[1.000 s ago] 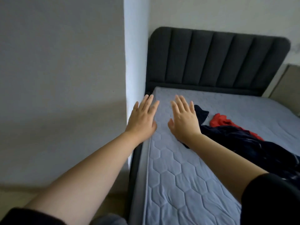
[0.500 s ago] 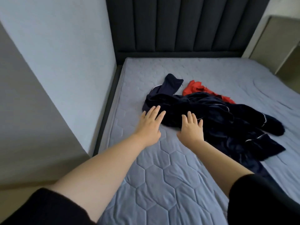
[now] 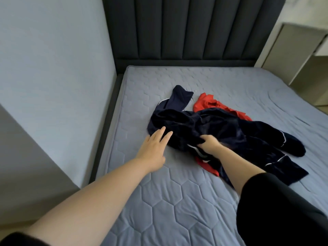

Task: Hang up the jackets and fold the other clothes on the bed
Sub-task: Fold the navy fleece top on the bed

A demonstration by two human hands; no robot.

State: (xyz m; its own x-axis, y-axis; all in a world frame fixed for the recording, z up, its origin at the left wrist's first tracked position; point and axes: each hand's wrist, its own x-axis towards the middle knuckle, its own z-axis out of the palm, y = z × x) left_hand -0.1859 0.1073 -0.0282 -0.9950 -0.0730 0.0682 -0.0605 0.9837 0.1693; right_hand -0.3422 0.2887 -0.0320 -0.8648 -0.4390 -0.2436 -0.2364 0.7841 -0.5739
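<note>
Broadly, a wide bed with a grey-blue mattress quilted in hexagons [image 3: 177,201] fills the head view. It runs back to a dark padded headboard with upright channels [image 3: 177,29]. A pale grey wall [image 3: 53,68] stands along the left side, and a beige cabinet [image 3: 292,50] sits at the far right.

On the middle of the mattress lies a crumpled dark navy jacket with thin white piping [image 3: 221,128]. One of its sleeves trails toward the headboard and two more ends spread to the right. A bright red cloth garment [image 3: 207,102] lies just beyond it, partly covered by the navy fabric. More red shows under the jacket's near edge, and whether that is the same piece cannot be told.

The left hand [image 3: 152,148] reaches in with straight, spread fingers, its grip slack and holding nothing. Its fingertips are at the jacket's near left edge, and whether they press on it cannot be told.

The right hand [image 3: 210,144] has its grip closed, fingers curled round a fold at the near side of the jacket. A black sleeve [image 3: 275,210] covers that arm above the forearm.
</note>
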